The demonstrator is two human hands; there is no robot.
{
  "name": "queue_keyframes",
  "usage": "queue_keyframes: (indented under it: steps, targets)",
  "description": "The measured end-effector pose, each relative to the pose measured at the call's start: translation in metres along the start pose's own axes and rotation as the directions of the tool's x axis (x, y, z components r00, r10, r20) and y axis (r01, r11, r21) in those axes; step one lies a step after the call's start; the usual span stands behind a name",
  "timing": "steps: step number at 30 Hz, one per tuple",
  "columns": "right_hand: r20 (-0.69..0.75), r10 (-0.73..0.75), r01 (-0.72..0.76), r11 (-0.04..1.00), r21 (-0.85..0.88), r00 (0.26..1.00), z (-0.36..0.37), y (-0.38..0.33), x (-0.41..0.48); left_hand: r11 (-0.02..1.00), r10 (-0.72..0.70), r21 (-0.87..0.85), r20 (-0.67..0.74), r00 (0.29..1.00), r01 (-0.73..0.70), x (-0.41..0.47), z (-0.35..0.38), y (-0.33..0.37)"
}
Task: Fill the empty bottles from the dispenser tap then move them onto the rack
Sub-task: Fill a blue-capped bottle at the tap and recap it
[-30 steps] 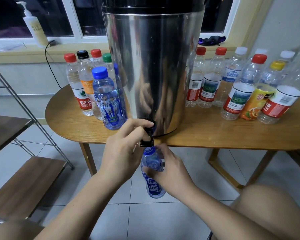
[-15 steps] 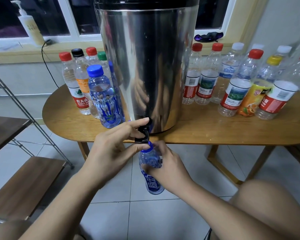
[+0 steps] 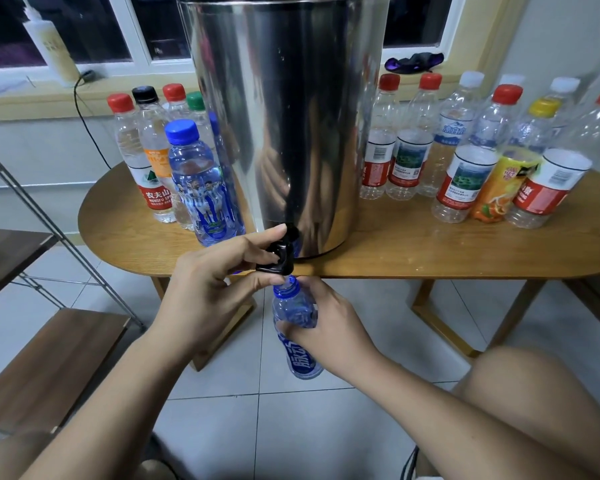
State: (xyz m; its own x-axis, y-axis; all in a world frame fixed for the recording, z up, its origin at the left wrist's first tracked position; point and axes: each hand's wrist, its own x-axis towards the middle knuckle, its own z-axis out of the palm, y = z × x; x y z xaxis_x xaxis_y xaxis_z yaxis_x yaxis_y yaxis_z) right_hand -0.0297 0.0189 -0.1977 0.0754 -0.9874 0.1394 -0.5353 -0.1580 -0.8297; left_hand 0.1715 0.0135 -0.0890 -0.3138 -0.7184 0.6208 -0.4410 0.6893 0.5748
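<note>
Now left grip pinches black tap lever; right grip grasps uncapped blue bottle at shoulder. Thin plastic, prob. squashy, heavier w/ water: hold mid-body, don't squeeze.

Steel dispenser filling table centre, capped bottles crowding both sides; bare strip front right; tap and held bottle at front edge; open floor before rack

The wooden bench is carrying a steel dispenser, with left bottles and right bottles standing capped beside it
</note>
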Motion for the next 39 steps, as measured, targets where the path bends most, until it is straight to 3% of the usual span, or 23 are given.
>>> queue_keyframes:
  steps: [5, 15, 39]
  targets:
    - [0.012, -0.003, 0.002, 1.0, 0.012, 1.0, 0.0, 0.002, 0.0, 0.995, -0.076, -0.072, 0.005, 0.997, 0.076, -0.002, 0.001, -0.005]
    - [0.023, -0.033, 0.033, 0.999, 0.004, 0.999, -0.002, 0.001, 0.0, 0.988, -0.097, -0.122, -0.018, 0.995, 0.094, -0.003, 0.004, -0.003]
    - [0.048, -0.021, 0.023, 0.999, -0.031, 0.999, -0.002, 0.002, 0.001, 0.99, -0.102, -0.109, -0.081, 0.991, 0.093, -0.006, 0.015, 0.004]
